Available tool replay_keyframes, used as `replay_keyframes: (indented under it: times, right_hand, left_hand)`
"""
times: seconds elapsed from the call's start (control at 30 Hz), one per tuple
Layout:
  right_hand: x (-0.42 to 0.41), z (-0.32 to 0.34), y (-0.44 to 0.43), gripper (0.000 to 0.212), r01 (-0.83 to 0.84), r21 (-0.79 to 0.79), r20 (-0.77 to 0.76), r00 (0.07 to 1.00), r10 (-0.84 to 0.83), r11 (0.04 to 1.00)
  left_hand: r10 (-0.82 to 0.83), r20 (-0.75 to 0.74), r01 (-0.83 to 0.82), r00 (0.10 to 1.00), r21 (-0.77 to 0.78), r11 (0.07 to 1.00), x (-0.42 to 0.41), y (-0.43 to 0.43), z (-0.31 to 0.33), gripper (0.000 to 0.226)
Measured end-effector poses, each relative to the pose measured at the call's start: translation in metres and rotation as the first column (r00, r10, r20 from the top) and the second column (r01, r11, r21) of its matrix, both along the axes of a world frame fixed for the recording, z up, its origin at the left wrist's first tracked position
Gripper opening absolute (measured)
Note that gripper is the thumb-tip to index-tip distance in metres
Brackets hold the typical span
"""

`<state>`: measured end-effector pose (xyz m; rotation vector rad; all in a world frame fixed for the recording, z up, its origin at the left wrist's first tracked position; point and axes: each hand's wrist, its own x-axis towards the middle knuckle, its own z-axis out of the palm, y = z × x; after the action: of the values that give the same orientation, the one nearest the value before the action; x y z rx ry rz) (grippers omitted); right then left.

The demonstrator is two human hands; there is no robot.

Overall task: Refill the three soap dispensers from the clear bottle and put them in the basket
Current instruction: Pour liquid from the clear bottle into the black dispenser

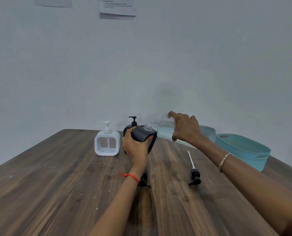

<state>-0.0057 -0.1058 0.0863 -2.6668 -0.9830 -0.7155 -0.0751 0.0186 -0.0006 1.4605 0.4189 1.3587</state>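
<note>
My left hand point(135, 147) grips a black dispenser point(144, 134) with its pump off, tilted toward the right. My right hand point(186, 128) holds the clear bottle point(165, 126) tipped on its side, its open mouth touching the dispenser's threaded neck. A second black dispenser point(133, 122) with its pump on stands just behind. A white dispenser point(107, 143) with pump stands to the left. One black pump with a white tube point(193, 169) lies on the table at the right. Another black pump point(144, 180) lies partly hidden under my left wrist.
A teal basket point(245, 150) sits at the table's right edge, behind my right forearm. The dark wooden table point(56, 184) meets a pale wall at the back. Papers point(118, 7) hang on the wall.
</note>
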Motion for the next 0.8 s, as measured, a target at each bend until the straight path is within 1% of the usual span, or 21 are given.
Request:
replay_keyframes:
  times: [0.8]
  right_hand:
    - [-0.0015,0.0013,0.0038,0.08,-0.004,-0.047,-0.002,1.0,0.004,0.999]
  left_hand:
    - [0.013,0.004,-0.013,1.0,-0.048,0.999,0.0002,0.0008,-0.008,0.059]
